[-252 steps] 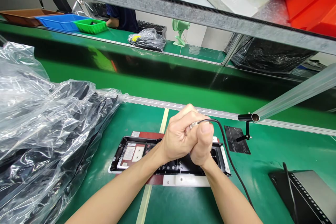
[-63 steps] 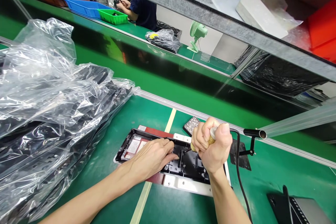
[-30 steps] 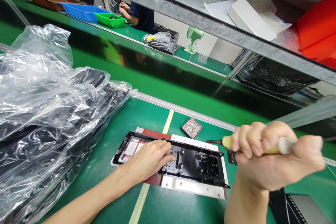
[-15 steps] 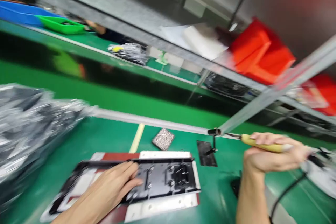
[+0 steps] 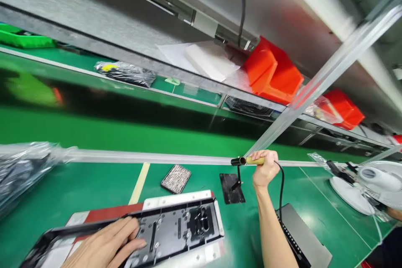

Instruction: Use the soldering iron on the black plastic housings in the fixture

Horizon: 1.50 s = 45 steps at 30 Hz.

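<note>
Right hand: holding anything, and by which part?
Yes. The right hand grips a corded soldering iron by its yellow handle, tip in the black stand holder. The left hand lies flat on the black panel, gripping nothing.

Your right hand [image 5: 265, 170] is gripping a yellow handle [image 5: 255, 161] with a black cord [image 5: 282, 188]. Your left hand [image 5: 108, 245] is pressing a black panel [image 5: 176, 234] over a red and white plate [image 5: 176, 199]. Between your hands, a black-and-white speckled pad [image 5: 176, 178] is lying on the green bench [image 5: 94, 184].
</note>
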Tool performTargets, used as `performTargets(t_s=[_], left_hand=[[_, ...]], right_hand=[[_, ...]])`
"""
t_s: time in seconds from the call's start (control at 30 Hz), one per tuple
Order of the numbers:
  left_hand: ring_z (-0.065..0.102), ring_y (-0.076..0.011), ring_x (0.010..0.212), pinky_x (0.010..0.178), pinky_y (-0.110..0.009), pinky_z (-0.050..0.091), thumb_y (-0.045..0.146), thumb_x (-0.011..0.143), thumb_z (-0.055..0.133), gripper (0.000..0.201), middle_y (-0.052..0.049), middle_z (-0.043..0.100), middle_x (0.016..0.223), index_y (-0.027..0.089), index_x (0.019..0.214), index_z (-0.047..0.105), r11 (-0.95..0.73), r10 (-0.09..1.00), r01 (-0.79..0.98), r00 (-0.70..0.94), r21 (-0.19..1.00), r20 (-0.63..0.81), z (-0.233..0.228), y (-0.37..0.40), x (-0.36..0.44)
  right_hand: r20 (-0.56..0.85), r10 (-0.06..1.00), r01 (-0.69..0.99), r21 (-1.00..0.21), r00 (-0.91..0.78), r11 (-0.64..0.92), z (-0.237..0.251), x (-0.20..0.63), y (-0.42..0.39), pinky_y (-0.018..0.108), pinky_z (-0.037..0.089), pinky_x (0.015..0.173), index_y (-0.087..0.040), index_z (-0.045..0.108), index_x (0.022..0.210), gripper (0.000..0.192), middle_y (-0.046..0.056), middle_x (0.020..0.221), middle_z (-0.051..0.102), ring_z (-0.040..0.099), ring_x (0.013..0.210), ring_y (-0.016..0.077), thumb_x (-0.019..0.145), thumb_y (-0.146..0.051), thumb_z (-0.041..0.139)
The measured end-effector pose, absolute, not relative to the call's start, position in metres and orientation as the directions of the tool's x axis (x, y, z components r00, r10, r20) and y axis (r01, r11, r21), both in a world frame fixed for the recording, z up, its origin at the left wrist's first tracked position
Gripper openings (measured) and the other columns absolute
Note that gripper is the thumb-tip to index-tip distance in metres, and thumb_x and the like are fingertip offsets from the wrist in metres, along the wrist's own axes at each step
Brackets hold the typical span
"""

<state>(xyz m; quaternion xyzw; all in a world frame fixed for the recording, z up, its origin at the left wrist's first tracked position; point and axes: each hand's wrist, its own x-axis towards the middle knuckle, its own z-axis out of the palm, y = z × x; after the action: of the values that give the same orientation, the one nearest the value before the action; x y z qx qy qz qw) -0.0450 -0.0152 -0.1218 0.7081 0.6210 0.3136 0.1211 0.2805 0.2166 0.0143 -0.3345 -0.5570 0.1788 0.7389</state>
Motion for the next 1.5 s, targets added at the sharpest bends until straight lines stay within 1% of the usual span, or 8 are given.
performTargets(t_s=[0.17,0.27,0.37,0.43,0.6,0.83,1.23,1.5], left_hand=[[0.06,-0.0165,0.07,0.063,-0.026,0.041,0.045,0.103,0.047,0.03,0.002,0.062,0.08,0.023,0.083,0.053,-0.171,0.984,0.815,0.116,0.554,0.133,-0.097,-0.017,-0.049],[0.057,-0.0164,0.071,0.064,-0.026,0.038,0.04,0.103,0.048,0.025,0.002,0.061,0.083,0.022,0.087,0.052,-0.147,0.989,0.816,0.12,0.559,0.084,-0.093,-0.017,-0.05],[0.056,-0.0164,0.072,0.065,-0.027,0.037,0.038,0.103,0.049,0.023,0.001,0.06,0.084,0.022,0.087,0.052,-0.165,0.986,0.8,0.132,0.577,0.1,-0.094,-0.018,-0.05],[0.056,-0.0164,0.073,0.065,-0.027,0.036,0.037,0.104,0.047,0.025,0.001,0.06,0.083,0.022,0.086,0.052,-0.189,0.982,0.786,0.144,0.589,0.124,-0.096,-0.019,-0.05],[0.053,-0.0156,0.07,0.064,-0.028,0.035,0.036,0.106,0.042,0.029,0.001,0.057,0.081,0.021,0.083,0.049,-0.219,0.976,0.78,0.162,0.587,0.149,-0.097,-0.018,-0.05],[0.051,-0.0157,0.07,0.064,-0.029,0.034,0.03,0.107,0.041,0.027,0.001,0.057,0.08,0.021,0.083,0.051,-0.262,0.964,0.777,0.186,0.573,0.189,-0.092,-0.018,-0.049],[0.049,-0.0163,0.068,0.063,-0.031,0.032,0.023,0.107,0.041,0.027,0.0,0.056,0.077,0.02,0.081,0.049,-0.369,0.918,0.854,0.274,0.366,0.287,-0.06,-0.021,-0.044],[0.049,-0.0174,0.071,0.066,-0.032,0.034,0.017,0.105,0.043,0.022,-0.001,0.057,0.078,0.018,0.086,0.053,-0.461,0.862,0.849,0.36,0.257,0.358,-0.03,-0.024,-0.04]], right_hand=[[0.627,0.728,0.25,-0.779,0.278,0.575,-0.003,0.296,0.203,0.045,0.048,0.097,-0.016,0.064,0.102,0.037,0.007,0.095,0.067,0.065,0.093,0.0213,0.098,-0.05,0.05],[0.471,0.848,0.489,-0.815,0.244,0.312,-0.017,0.313,0.18,0.044,0.051,0.093,-0.015,0.053,0.137,0.056,0.013,0.116,0.067,0.066,0.1,0.0247,0.096,-0.054,0.052],[0.205,0.972,0.576,-0.81,0.111,0.105,-0.03,0.321,0.143,0.039,0.055,0.077,-0.017,0.061,0.133,0.056,0.014,0.116,0.071,0.07,0.087,0.0249,0.093,-0.055,0.057],[0.22,0.972,0.662,-0.718,-0.078,0.216,-0.034,0.313,0.119,0.037,0.055,0.081,-0.022,0.072,0.115,0.036,0.011,0.115,0.072,0.068,0.1,0.0259,0.096,-0.048,0.056],[0.237,0.787,0.655,-0.446,-0.57,0.609,-0.027,0.267,0.092,0.032,0.048,0.061,-0.024,0.066,0.106,0.017,0.003,0.082,0.067,0.06,0.065,0.019,0.099,-0.026,0.05],[0.079,0.395,0.375,-0.192,-0.915,0.907,-0.009,0.249,0.104,0.036,0.051,0.068,-0.027,0.068,0.101,0.043,0.009,0.118,0.064,0.062,0.087,0.0229,0.084,0.0,0.039],[0.079,-0.025,0.001,0.319,-0.997,0.948,0.001,0.261,0.117,0.037,0.057,0.078,-0.015,0.069,0.112,0.028,0.01,0.118,0.072,0.064,0.089,0.0212,0.097,-0.008,0.046],[0.181,-0.087,-0.004,0.412,-0.98,0.911,0.012,0.279,0.095,0.039,0.055,0.078,-0.012,0.073,0.108,0.031,0.013,0.114,0.075,0.064,0.089,0.0235,0.094,-0.005,0.046]])
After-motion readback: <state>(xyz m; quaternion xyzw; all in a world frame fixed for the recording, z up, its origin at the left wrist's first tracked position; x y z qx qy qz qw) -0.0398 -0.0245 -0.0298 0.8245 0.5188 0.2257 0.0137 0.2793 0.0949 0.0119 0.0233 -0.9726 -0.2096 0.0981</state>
